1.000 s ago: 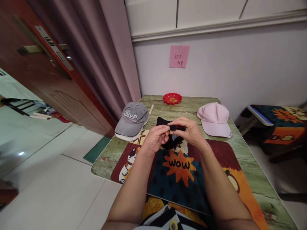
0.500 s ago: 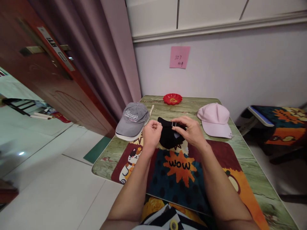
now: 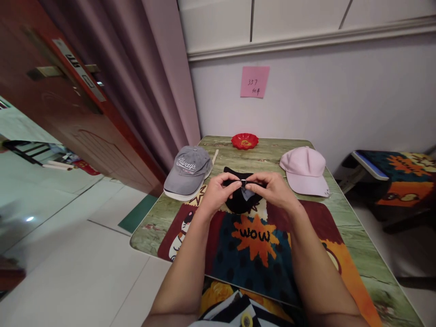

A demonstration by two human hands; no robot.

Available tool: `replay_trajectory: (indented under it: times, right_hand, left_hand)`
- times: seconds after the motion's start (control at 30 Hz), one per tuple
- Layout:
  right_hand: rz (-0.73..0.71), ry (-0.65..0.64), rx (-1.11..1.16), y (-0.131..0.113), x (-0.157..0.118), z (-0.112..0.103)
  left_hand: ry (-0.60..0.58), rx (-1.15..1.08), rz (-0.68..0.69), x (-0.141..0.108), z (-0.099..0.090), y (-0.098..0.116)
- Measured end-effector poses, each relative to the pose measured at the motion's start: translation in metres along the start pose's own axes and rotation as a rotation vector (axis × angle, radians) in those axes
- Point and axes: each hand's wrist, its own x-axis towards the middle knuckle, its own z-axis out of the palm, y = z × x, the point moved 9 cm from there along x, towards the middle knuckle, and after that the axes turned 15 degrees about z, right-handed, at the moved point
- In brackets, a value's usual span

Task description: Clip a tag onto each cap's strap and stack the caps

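Observation:
A black cap [image 3: 236,205] lies over the mat in front of me, its inside partly showing with a grey label [image 3: 246,193]. Both hands pinch its back strap at a small metal buckle [image 3: 243,182]. My left hand [image 3: 220,190] is closed on the strap just left of the buckle, thumb against forefinger. From the right, my right hand [image 3: 274,188] grips the strap close beside the buckle. Beyond my left hand sits a grey cap [image 3: 189,170] with white lettering. A pink cap [image 3: 304,170] rests past my right hand.
The wood-patterned table [image 3: 369,254] carries a colourful mat [image 3: 252,272] with "WOW" on it. At the back is a red scalloped dish [image 3: 245,141]. A pink note [image 3: 255,82] sticks to the wall. A wooden door [image 3: 91,118] and a curtain [image 3: 153,72] stand at left.
My left hand has shifted right along the strap to the buckle. The buckle has moved slightly left and down, and the grey label shows more.

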Motion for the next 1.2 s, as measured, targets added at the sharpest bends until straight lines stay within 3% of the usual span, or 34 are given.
replay_trajectory:
  times: [0.2, 0.33, 0.43, 0.6, 0.77, 0.87, 0.97, 1.1, 1.2]
  right_hand:
    - [0.006, -0.031, 0.033, 0.004, -0.001, -0.006]
    - [0.048, -0.079, 0.13, 0.033, -0.003, -0.029]
    - [0.072, -0.13, -0.018, 0.062, -0.004, -0.039]
    - [0.117, -0.139, -0.232, 0.091, 0.003, -0.021]
    - [0.071, -0.12, -0.252, 0.071, 0.014, 0.01]
    - [-0.007, -0.067, -0.201, 0.051, 0.015, 0.008]
    - [-0.013, -0.083, 0.041, 0.038, 0.008, -0.005]
    - [0.126, -0.097, 0.701, 0.039, -0.003, -0.022]
    - [0.209, -0.136, 1.092, 0.043, -0.007, -0.011]
  left_hand:
    - [-0.008, 0.127, 0.105, 0.004, -0.007, 0.009]
    - [0.004, 0.334, 0.217, 0.004, -0.027, 0.017]
    - [-0.044, 0.386, 0.231, 0.003, -0.043, 0.013]
    - [-0.034, 0.536, 0.251, 0.002, -0.069, -0.009]
    - [-0.18, 0.624, 0.192, -0.002, -0.065, -0.037]
    - [-0.183, 0.499, 0.172, -0.004, -0.063, -0.032]
    - [-0.093, 0.146, 0.161, -0.006, -0.067, -0.015]
    - [0.194, -0.4, 0.08, -0.012, -0.076, -0.013]
    - [0.413, -0.686, 0.007, -0.016, -0.069, -0.033]
